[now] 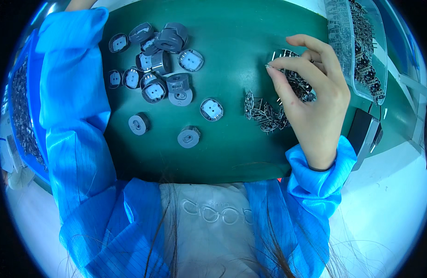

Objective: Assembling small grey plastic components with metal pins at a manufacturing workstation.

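Note:
My right hand (317,88) is over a loose pile of small black circuit boards with metal pins (266,116). Its thumb and index fingertip are pressed together; whatever lies between them is too small to make out. The other fingers curl above more of the boards. Of my left hand (81,4), only a bit shows past the blue sleeve at the top left edge, and its fingers are out of sight. Between the arms lie several round grey plastic housings (189,137), some with a white pronged insert facing up (212,109).
A green mat (232,157) covers the worktop. At the far right stands a clear plastic bin (347,55) heaped with pinned boards. Below it sits a black box-shaped device (362,134). A blue bin (32,92) of small dark parts is beyond my left sleeve.

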`<state>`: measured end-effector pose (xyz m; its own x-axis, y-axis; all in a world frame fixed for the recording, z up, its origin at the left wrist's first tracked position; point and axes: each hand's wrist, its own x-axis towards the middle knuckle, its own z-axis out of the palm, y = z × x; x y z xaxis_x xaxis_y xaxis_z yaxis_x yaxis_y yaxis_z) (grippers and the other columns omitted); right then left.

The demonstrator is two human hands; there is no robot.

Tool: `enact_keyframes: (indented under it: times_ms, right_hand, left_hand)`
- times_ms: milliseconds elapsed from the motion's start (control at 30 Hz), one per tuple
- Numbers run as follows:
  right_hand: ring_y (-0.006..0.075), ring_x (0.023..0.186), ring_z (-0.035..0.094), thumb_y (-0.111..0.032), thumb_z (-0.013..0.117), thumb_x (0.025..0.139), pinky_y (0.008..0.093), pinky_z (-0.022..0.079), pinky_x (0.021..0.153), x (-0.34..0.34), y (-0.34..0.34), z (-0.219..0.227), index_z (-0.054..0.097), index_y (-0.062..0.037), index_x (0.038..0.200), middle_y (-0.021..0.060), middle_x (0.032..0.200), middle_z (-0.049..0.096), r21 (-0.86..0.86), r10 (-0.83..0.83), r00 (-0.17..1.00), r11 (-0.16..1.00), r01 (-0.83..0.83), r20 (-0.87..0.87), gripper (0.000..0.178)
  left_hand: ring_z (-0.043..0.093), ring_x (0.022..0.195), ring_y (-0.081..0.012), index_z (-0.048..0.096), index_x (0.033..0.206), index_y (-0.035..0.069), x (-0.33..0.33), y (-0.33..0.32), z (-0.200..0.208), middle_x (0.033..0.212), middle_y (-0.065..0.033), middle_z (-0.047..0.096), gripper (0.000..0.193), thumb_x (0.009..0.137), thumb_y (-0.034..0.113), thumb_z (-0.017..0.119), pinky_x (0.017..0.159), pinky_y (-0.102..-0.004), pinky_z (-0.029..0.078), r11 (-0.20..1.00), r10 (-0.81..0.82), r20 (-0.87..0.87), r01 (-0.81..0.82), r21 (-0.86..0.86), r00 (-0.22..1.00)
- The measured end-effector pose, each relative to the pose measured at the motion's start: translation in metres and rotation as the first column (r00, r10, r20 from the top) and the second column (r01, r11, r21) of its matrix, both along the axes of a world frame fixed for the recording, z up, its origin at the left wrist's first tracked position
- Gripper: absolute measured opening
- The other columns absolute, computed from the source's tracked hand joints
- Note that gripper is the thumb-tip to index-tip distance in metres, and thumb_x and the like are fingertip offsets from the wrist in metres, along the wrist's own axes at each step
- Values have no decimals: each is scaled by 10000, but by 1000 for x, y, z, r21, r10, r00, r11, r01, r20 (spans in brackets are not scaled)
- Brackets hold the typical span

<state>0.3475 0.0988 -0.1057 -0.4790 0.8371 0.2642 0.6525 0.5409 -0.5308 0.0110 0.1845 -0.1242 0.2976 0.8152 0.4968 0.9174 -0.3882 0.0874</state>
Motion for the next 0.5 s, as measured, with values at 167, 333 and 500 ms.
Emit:
enact_keyframes:
  times_ms: [167, 333, 500]
  right_hand:
    - [200, 914, 690, 1, 712, 872, 300, 561, 779, -2, -4, 8, 657, 7, 944, 156, 1174, 660, -65, -140, 961, 990, 128, -239, 91]
    - [260, 1043, 700, 68, 656, 910, 311, 593, 871, -2, -3, 12, 589, 60, 994, 224, 1208, 635, -324, -137, 889, 946, -13, -437, 107]
    - [216, 1034, 689, 133, 686, 847, 296, 565, 905, -3, -5, 24, 590, 37, 979, 202, 1200, 639, -524, -170, 858, 842, -129, -485, 189]
  left_hand:
    - [626, 909, -330, 631, 1056, 13, 69, -41, 35, 926, -123, 611, 474, 640, 110, 837, 808, -387, 507, 561, -408, 548, 674, -480, 730]
    - [612, 837, -315, 627, 1037, 21, 80, -65, 48, 861, -104, 589, 512, 593, 139, 852, 752, -393, 492, 525, -462, 199, 447, -725, 864]
    - [609, 877, -318, 620, 1019, 23, 86, -60, 47, 904, -113, 592, 485, 605, 140, 843, 765, -399, 489, 493, -473, 185, 433, -755, 861]
